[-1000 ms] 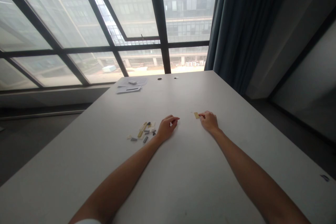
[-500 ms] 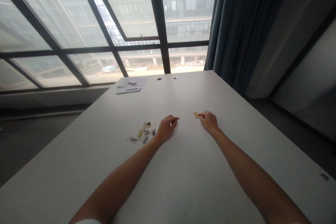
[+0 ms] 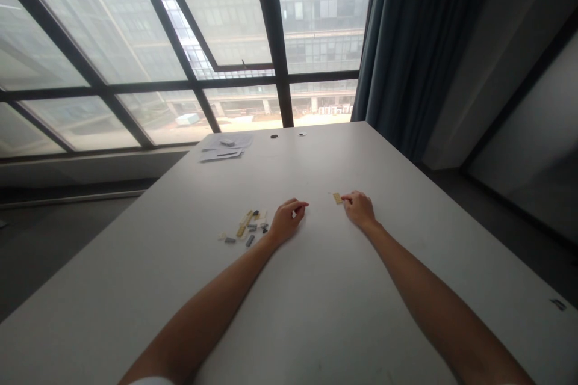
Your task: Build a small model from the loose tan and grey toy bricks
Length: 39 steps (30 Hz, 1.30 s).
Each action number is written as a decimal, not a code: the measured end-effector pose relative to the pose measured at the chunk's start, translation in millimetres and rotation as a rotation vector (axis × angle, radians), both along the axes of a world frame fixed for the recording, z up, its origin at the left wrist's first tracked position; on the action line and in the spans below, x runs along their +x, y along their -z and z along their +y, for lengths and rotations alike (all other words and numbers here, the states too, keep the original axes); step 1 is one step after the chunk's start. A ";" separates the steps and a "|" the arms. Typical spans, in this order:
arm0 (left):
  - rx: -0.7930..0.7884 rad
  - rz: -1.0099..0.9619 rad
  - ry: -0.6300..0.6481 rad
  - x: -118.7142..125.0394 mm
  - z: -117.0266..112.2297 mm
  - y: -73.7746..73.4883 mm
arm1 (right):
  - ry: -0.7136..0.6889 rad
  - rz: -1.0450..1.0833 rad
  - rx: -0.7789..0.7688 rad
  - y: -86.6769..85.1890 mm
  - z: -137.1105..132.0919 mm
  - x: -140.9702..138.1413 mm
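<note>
A small tan studded building-block plate [image 3: 337, 198] lies on the white table [image 3: 316, 289], right of centre. My right hand [image 3: 360, 209] rests on the tabletop with its thumb and forefinger closed at the plate's right edge. To the left, my left hand [image 3: 288, 218] also rests on the table, fingers curled and thumb drawn toward the forefinger tip. Whatever is in that pinch, if anything, is too small to make out. Beside the left wrist lies a loose pile of building-block pieces [image 3: 241, 231] in tan, grey, black and pale colours.
Sheets of paper [image 3: 224, 154] lie at the far left of the table, with small objects on them. Two round fittings [image 3: 274, 136] are near the far edge. A small dark object [image 3: 558, 304] sits at the right edge. Windows and a blue curtain [image 3: 406, 60] stand beyond.
</note>
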<state>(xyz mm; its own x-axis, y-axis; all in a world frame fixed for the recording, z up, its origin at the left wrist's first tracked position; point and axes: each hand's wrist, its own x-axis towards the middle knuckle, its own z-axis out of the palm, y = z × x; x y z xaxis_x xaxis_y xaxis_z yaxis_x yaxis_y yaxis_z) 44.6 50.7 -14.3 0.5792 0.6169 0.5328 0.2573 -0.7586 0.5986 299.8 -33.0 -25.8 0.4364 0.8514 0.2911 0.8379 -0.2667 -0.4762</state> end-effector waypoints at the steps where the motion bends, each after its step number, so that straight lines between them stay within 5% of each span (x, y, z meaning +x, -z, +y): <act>1: -0.001 0.002 -0.001 0.0 -0.1 -0.1 | 0.002 0.004 0.003 0.0 0.1 0.1; 39: -0.016 0.021 0.001 -0.6 0.1 -0.8 | -0.022 -0.008 0.019 0.6 0.8 0.0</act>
<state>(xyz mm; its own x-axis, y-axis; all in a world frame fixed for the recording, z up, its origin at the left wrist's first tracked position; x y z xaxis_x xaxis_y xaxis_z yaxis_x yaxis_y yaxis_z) 44.0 50.8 -13.5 0.5909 0.6248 0.5104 0.2690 -0.7490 0.6055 299.8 -32.2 -26.4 0.4156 0.8549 0.3106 0.8473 -0.2397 -0.4739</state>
